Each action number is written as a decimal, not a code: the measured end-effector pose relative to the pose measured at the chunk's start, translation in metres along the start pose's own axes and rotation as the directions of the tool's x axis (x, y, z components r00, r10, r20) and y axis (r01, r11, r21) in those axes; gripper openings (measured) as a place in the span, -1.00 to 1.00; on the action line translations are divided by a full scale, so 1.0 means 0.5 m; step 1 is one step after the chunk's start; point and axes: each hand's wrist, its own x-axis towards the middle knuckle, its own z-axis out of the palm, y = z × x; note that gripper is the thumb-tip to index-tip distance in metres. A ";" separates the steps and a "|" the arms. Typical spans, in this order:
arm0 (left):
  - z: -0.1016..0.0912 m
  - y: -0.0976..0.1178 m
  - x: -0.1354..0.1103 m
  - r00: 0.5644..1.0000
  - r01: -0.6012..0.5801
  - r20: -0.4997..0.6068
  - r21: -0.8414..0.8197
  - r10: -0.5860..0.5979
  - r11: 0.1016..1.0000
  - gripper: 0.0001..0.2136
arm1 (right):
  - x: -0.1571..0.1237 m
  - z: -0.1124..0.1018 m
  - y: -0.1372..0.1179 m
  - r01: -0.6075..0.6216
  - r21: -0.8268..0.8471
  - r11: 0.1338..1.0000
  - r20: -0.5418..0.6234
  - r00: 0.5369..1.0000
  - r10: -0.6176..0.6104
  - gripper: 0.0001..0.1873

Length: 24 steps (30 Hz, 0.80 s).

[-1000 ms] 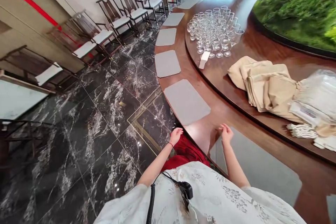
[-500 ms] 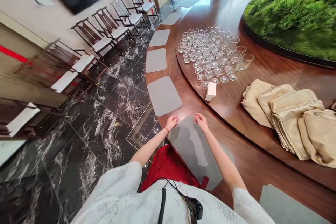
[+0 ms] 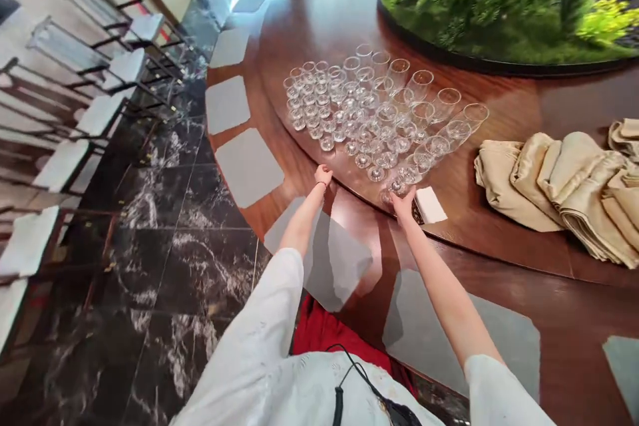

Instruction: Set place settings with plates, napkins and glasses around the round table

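Many clear stemmed glasses [image 3: 359, 123] stand close together upside down on the polished wooden turntable [image 3: 319, 33]. My right hand [image 3: 403, 205] is at the near edge of this group, with its fingers around the stem of a glass [image 3: 396, 188]. My left hand [image 3: 323, 176] rests at the turntable's near rim, holding nothing, a short way left of the glasses. A small white folded card [image 3: 429, 205] lies just right of my right hand. Folded beige cloth napkins [image 3: 549, 193] are piled further right.
Grey placemats [image 3: 249, 166] lie along the outer wooden table ring [image 3: 499, 273], one [image 3: 329, 256] beneath my left arm. A planted green centrepiece [image 3: 499, 0] fills the far side. Dark marble floor [image 3: 174, 266] and white-seated chairs [image 3: 64, 166] are on the left.
My view has swung and moved closer to the glasses. Both hands have moved forward from the grey mat to the turntable, and my right hand has closed around a glass stem.
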 end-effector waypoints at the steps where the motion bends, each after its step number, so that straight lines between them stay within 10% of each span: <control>1: -0.004 0.012 0.024 1.000 0.017 -0.007 0.033 -0.017 0.999 -0.55 | 0.009 0.005 -0.004 -0.010 0.013 1.000 -0.026 1.000 0.010 0.18; 10: 0.011 0.110 0.149 0.989 0.012 -0.148 0.251 0.026 0.968 -0.25 | 0.013 0.008 0.004 0.200 -0.261 0.944 -0.122 0.964 -0.238 -0.61; 16: 0.043 0.070 0.178 0.944 -0.107 -0.303 0.107 0.135 0.988 -0.35 | -0.108 0.044 0.041 0.289 -0.163 0.943 -0.019 0.955 -0.296 -0.76; 20: 0.024 -0.023 0.063 0.940 -0.206 -0.283 -0.032 0.189 0.978 -0.45 | -0.248 0.040 0.071 0.299 0.019 0.954 0.011 0.954 -0.299 -0.71; 24: -0.003 -0.172 -0.209 0.956 -0.217 -0.218 -0.075 0.196 0.973 -0.36 | -0.422 -0.007 0.125 0.245 0.210 0.946 -0.048 0.969 -0.241 -0.60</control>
